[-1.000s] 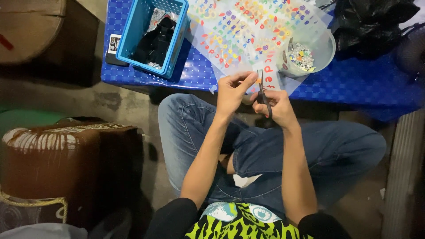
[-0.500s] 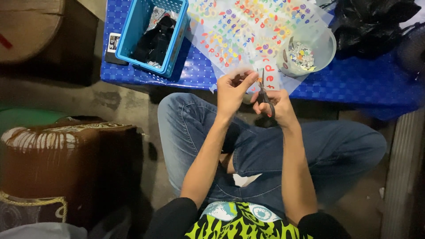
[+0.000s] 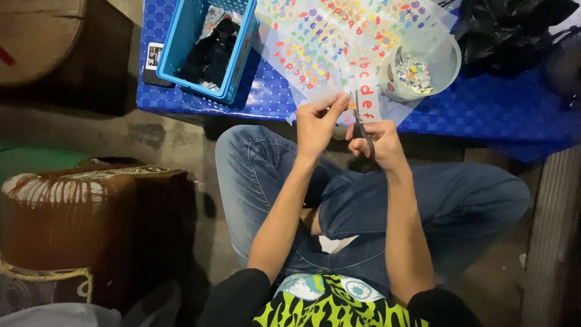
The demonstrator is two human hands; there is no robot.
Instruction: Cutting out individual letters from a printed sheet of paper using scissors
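left hand [image 3: 318, 121] pinches near edge of clear plastic sheet of coloured letter stickers [image 3: 339, 42], which hangs off blue surface [image 3: 484, 103] | right hand [image 3: 378, 136] grips dark scissors [image 3: 362, 121], blades at strip | best: keep sheet taut, short snips between letters | translucent tub of scraps [image 3: 417, 63] far right

Scissors and a sticker strip at the near edge of the bench

The dark-handled scissors [image 3: 363, 128] stand nearly upright, blades pointing far, cutting into a pale strip [image 3: 367, 97] bearing red letter stickers. The strip hangs over the near edge of the blue bench [image 3: 502, 109], its far end overlapping the large clear sticker sheet [image 3: 327, 42] lying flat there.
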